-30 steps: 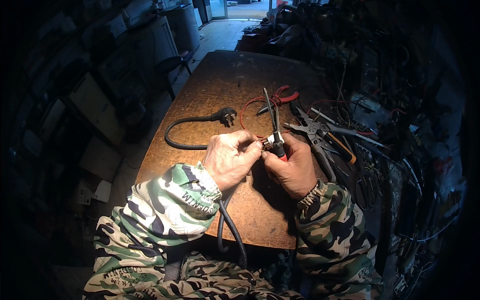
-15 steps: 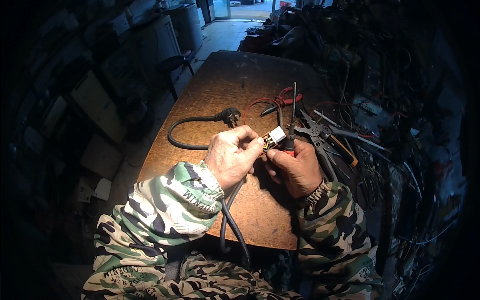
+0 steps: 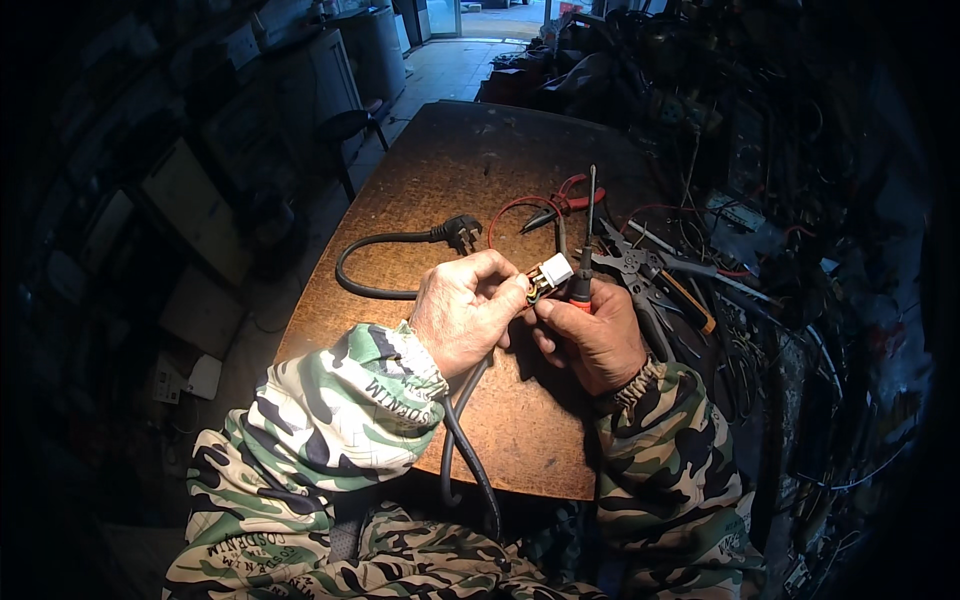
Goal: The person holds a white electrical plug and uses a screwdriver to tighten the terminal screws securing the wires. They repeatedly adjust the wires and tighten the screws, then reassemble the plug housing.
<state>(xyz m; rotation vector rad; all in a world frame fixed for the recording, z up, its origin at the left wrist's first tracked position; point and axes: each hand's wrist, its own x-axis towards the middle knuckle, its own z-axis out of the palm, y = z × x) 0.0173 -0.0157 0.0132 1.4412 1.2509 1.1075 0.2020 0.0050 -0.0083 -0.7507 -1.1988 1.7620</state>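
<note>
White plastic shows brightest: the small block sits above the desk, between my hands. My left hand is closed, pinching its wired end; my right hand is curled around the screwdriver, its tip pointing away from me. Whether my right thumb also touches the block, I can't tell. I'd keep the pinch firm but light, since the thin wires look easy to bend, and turn the open side toward the light. The black cable should lie slack so it doesn't tug. I'd hold the screwdriver well clear of the pliers beyond my right hand.
</note>
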